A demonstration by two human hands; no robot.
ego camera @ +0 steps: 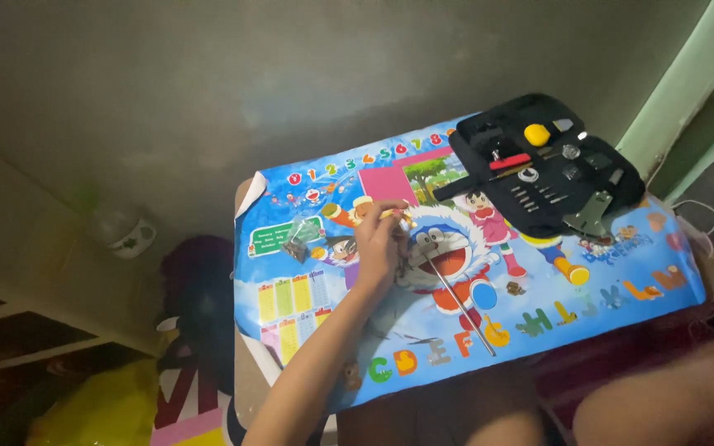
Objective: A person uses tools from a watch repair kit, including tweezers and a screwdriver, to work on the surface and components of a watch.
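Here, in the head view, one hand (379, 248) reaches up from the near edge of the tabletop (621, 285), which is covered by a bright cartoon poster. From this angle it looks like the left hand, though I cannot be sure. Its fingers (392, 221) are pinched narrowly round a thin yellow-tipped tool (398, 215), held like a pen so the tip can bear down on a small metal piece (425, 246) lying just beside the hand, near the middle of the tabletop. A long thin metal rod (459, 304) runs from that piece toward the near edge. A small clear packet (299, 235) lies toward the left edge. At the far right corner an open black tool case (549, 169) lies spread flat, its small tools kept within reach. The other hand is not visible; a blurred knee (671, 396) fills the lower right.
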